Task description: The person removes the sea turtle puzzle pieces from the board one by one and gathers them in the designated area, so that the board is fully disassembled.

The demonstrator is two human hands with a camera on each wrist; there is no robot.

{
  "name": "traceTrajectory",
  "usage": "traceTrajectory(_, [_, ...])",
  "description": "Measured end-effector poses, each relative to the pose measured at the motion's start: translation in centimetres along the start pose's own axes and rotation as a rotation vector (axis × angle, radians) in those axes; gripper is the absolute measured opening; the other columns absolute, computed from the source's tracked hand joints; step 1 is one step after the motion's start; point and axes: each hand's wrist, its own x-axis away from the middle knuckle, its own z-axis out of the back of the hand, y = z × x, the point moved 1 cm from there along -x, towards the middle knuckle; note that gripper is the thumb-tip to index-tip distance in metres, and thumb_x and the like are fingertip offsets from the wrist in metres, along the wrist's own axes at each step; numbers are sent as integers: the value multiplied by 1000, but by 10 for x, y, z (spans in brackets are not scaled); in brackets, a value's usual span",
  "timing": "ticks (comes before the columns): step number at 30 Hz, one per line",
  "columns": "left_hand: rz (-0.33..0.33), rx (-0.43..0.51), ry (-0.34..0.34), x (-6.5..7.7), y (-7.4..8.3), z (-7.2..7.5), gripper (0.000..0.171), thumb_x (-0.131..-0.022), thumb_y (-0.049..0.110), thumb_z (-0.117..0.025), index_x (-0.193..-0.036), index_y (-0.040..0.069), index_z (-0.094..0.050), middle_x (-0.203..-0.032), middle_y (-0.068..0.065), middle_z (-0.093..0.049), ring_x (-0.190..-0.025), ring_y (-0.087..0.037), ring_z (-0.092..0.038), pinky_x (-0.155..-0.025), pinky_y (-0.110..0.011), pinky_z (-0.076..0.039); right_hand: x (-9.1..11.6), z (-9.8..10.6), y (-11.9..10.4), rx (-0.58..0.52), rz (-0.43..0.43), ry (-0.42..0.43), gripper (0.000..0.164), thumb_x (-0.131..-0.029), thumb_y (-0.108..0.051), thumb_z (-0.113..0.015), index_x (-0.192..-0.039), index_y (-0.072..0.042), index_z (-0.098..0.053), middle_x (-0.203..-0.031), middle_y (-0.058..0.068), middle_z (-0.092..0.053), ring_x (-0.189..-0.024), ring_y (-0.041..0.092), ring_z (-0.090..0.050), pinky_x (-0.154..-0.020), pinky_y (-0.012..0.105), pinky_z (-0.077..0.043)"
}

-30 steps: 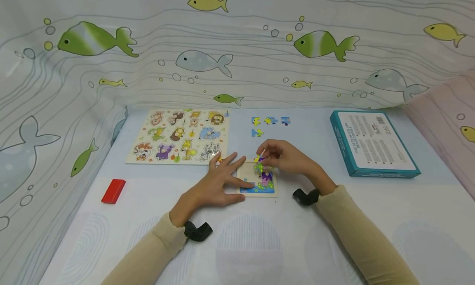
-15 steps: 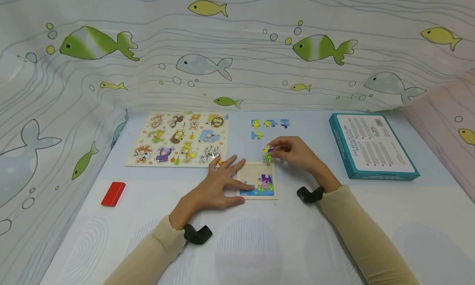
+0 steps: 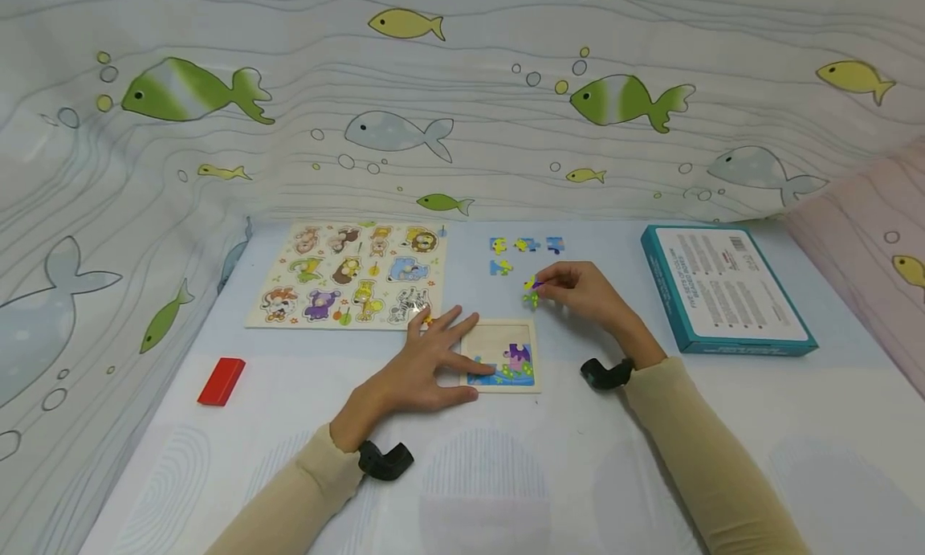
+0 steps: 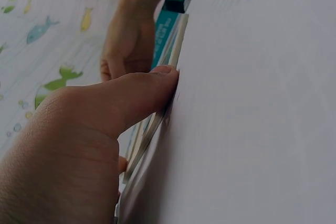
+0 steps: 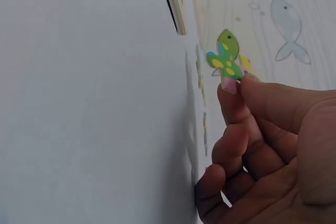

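Puzzle piece (image 3: 531, 295) at one o'clock of tray (image 3: 499, 336), right hand (image 3: 581, 292) pinching its edge; left hand (image 3: 422, 366) splayed, gripping nothing, touching tray from nine, presumably steadying.

A red block (image 3: 222, 381) lies at the left of the pale table (image 3: 614, 483), near a board of cartoon animals (image 3: 328, 283). A teal-edged box (image 3: 730, 288) lies at the right, and fish-printed cloth (image 3: 506, 149) rises behind.

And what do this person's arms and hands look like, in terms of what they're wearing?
Both the left hand and the right hand are gloveless. The left sleeve and right sleeve are long, plain and beige. A black, bent device sits at each wrist, left and right; no cables show.
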Motion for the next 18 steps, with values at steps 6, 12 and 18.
traceTrajectory(6, [-7,4,8,0,-1,-1,35,-90,55,-68,-123,46,-72,-166,-10,-34,-158,-38,-20,-120,-67,1,-9,0,-1,15,-19,13,23,-96,-19,-72,-115,-6,-73,-104,13,-73,-86,22,-61,-68,21,-48])
traceTrajectory(12, [-6,2,13,1,0,-1,34,-90,55,-67,-123,46,-72,-166,-9,-34,-158,-37,-20,-121,-67,0,-22,0,-1,56,-51,41,23,-96,-20,-71,-113,-6,-72,-104,12,-73,-87,22,-61,-70,25,-48])
traceTrajectory(18, [2,22,10,3,3,0,35,-89,54,-69,-123,45,-72,-166,-9,-34,-158,-37,-19,-120,-68,1,-33,1,1,105,-46,75,23,-96,-19,-71,-114,-5,-72,-101,11,-70,-90,21,-59,-77,29,-46])
